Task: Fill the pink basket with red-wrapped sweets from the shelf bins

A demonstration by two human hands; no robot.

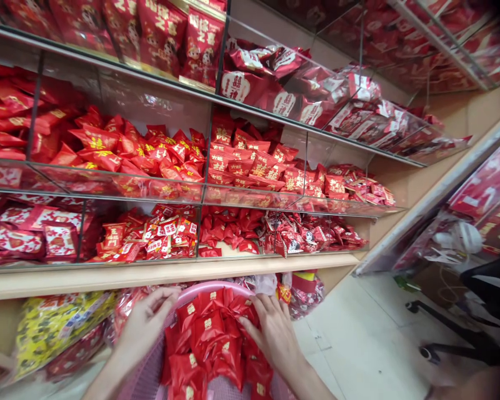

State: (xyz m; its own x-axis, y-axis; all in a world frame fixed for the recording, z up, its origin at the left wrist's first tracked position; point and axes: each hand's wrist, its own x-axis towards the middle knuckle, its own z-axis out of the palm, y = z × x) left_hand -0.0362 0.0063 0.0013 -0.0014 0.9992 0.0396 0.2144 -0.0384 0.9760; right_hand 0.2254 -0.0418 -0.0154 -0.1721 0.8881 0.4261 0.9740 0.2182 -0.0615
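A pink plastic basket [227, 285] stands low in front of me, heaped with shiny red packets [208, 330] that bear gold printed characters. My left hand [148, 316] is at the basket's left rim, fingers loosely bent and apart, with nothing seen in it. At the right side of the heap, my right hand [273, 328] has its thumb and fingers around a red packet [250, 311]. The fingertips partly sink among the packets, so part of that grip is hidden.
Above the basket rise shelves [150, 272] with clear dividers, filled with red packets. A yellow patterned bag [62, 328] lies below at left, and more bagged goods [306, 291] lie behind the basket. A wheeled chair base [454, 333] stands on the tiled floor at right.
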